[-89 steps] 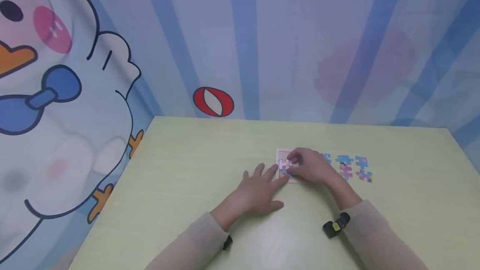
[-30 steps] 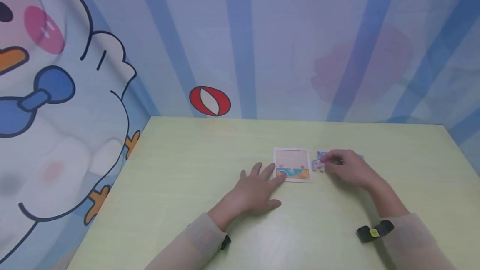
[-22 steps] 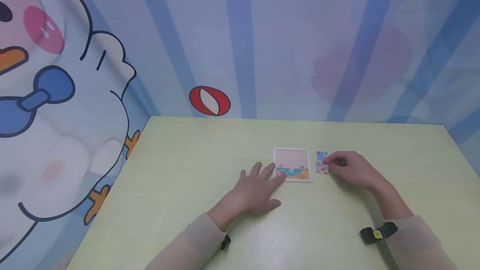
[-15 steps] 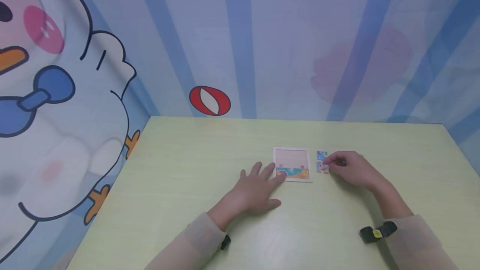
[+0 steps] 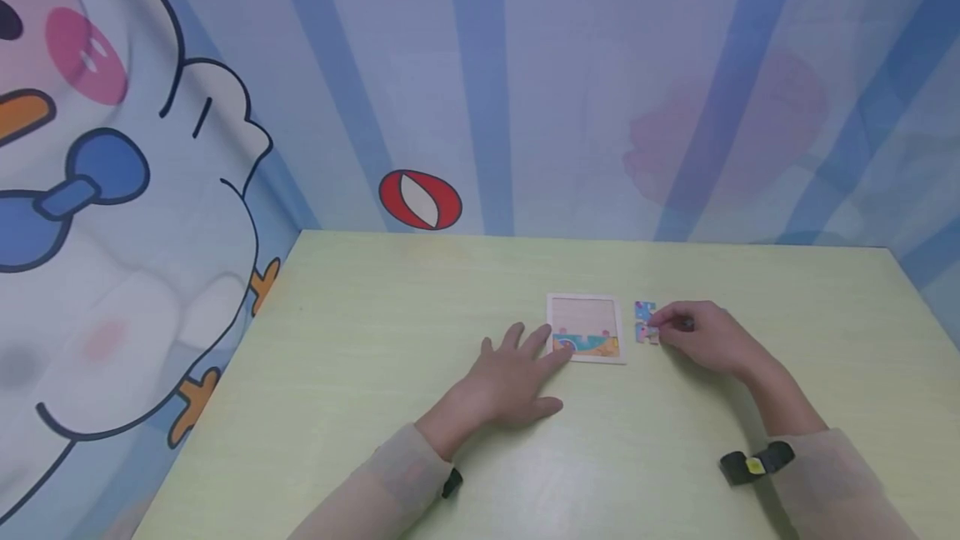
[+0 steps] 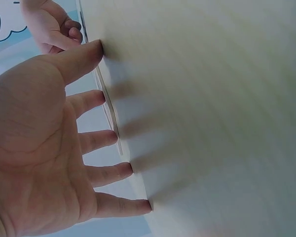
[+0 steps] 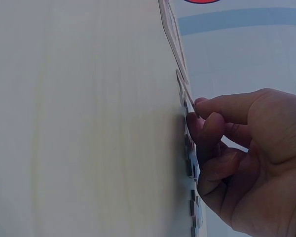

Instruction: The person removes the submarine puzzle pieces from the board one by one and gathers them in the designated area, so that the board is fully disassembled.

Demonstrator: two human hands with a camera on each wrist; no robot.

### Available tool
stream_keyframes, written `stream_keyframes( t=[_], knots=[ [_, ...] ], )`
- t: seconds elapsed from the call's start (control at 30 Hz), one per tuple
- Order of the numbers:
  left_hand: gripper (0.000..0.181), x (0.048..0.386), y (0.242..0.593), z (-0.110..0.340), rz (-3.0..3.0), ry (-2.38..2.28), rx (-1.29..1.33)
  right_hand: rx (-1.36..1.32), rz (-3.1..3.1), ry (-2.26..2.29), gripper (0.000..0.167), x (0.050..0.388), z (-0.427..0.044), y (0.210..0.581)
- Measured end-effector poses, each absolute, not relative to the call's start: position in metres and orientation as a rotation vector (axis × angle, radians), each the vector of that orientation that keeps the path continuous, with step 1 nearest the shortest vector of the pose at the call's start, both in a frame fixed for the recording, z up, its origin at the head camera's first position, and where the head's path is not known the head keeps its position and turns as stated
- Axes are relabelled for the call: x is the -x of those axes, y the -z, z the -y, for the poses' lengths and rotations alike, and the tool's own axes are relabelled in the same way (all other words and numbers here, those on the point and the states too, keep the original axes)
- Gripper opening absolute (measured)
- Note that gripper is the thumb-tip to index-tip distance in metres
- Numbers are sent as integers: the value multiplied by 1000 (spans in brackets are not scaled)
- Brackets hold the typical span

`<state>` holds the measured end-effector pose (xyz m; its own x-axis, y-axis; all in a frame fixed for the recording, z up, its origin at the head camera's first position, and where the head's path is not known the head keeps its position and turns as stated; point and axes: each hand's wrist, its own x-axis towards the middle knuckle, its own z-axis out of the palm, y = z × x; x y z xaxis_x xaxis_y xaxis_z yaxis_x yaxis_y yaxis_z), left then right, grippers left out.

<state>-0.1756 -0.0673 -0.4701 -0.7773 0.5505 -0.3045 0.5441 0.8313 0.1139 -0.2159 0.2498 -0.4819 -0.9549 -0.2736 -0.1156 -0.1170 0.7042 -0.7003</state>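
- White square puzzle frame [image 5: 585, 315] lies on the pale yellow tabletop [image 5: 390, 315]; my left hand [image 5: 516, 382], fingers spread, touches it.
- My right hand [image 5: 701, 337] pinches a small pink-and-blue jigsaw piece [image 5: 646, 334] beside it.

A pale worktop [image 5: 375, 315] — behind it, a blue-striped backdrop [image 5: 570, 107] (red-and-white oval [image 5: 420, 200] printed low) — and, left, a white cartoon bird [image 5: 165, 248].

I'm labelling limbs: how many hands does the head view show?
2: the left hand at the lower-left corner of the jigsaw frame, the right hand pinching a jigsaw piece right of the frame.
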Motion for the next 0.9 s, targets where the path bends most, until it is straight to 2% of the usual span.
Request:
stream_keyframes(
  t=[0.53, 0.9],
  knots=[
    [75, 178, 472, 66, -2688, -21, -835, 322, -2746, 1057, 14, 215, -251, 481],
    [75, 177, 466, 62, -2684, -84, -832, 343, -2699, 1135, 19, 212, -237, 477]
  ],
)
